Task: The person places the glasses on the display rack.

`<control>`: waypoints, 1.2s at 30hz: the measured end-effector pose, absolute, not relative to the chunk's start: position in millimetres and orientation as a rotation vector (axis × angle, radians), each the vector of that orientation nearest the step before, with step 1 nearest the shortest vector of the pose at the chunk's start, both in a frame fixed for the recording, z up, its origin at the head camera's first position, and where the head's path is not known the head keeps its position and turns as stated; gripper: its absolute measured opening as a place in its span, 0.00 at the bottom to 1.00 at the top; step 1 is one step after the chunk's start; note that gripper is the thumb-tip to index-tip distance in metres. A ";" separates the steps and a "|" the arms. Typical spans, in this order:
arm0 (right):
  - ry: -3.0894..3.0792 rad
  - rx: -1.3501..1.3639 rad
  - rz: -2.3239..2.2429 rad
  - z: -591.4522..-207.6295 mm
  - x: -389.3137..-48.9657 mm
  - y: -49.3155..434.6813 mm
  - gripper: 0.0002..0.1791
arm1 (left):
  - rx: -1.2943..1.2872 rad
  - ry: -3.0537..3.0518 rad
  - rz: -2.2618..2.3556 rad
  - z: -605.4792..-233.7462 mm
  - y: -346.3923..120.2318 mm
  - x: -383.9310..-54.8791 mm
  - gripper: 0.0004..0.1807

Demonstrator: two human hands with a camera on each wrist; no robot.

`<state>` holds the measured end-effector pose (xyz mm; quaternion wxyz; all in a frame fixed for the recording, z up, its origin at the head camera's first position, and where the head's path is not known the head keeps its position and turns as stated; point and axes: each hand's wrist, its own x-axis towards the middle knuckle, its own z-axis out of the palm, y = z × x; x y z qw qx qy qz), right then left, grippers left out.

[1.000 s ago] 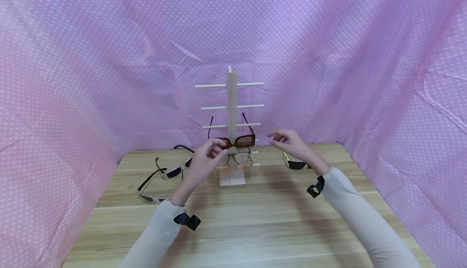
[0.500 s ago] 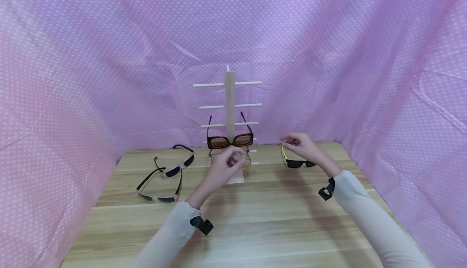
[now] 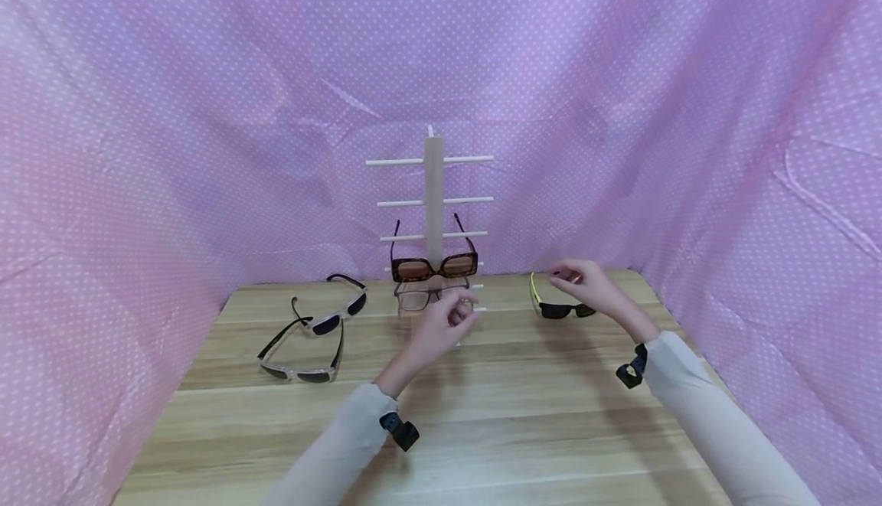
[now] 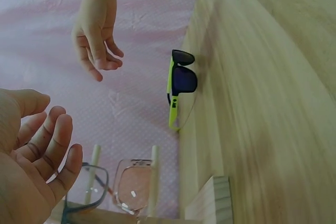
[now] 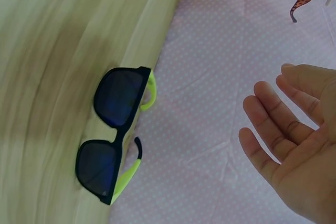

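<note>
"What's furthest left?"

"Two clear-framed sunglasses point(image 3: 306, 351), dark-lensed, arms unfolded, one behind the other, inside the desk's point(image 3: 524, 437) left edge. A strip of wood runs between them and the rack point(image 3: 433, 192)."

"And there?"

"Tortoiseshell glasses point(image 3: 448, 266) hang above paler pairs. The left hand point(image 3: 441, 328) is before the lower bars, fingers loosely bent, apart from the thumb."

"Room beyond?"

"A wider stretch of wood, then the black sunglasses point(image 3: 560, 311) near the back edge, the dotted cloth point(image 3: 620, 154) rising just behind."

"How do they look?"

"Black front, dark lenses towards the person, yellow arms unfolded, one tip black."

"The right hand point(image 3: 587, 287)?"

"Above them, apart, fingers relaxed and separate from the thumb; the desk's right edge lies further over."
</note>
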<state>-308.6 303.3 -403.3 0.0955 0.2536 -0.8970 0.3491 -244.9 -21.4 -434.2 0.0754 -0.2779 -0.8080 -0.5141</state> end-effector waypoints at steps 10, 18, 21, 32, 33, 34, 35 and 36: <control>-2.669 0.713 0.994 -416.8 -310.2 321.4 0.08 | -0.854 -2.478 -1.531 -444.5 -5.6 -248.5 0.13; -2.711 0.656 0.952 -422.7 -311.5 332.3 0.09 | -0.852 -2.542 -1.503 -451.5 6.3 -254.6 0.17; -2.736 0.623 0.941 -424.8 -311.1 337.2 0.10 | -0.838 -2.558 -1.496 -455.6 11.2 -257.5 0.18; -2.730 0.620 0.936 -437.9 -313.6 356.0 0.12 | -0.797 -2.624 -1.506 -467.9 29.0 -268.4 0.22; -2.724 0.625 0.937 -440.2 -313.9 358.1 0.13 | -0.794 -2.632 -1.500 -468.4 30.7 -269.4 0.23; -2.717 0.627 0.940 -442.3 -314.1 360.1 0.13 | -0.795 -2.638 -1.493 -469.0 32.5 -270.6 0.24; -2.711 0.629 0.942 -444.6 -314.2 362.4 0.14 | -0.796 -2.644 -1.487 -469.7 34.3 -271.7 0.24; -2.702 0.631 0.945 -447.2 -314.4 364.6 0.14 | -0.793 -2.651 -1.479 -470.3 36.0 -272.7 0.25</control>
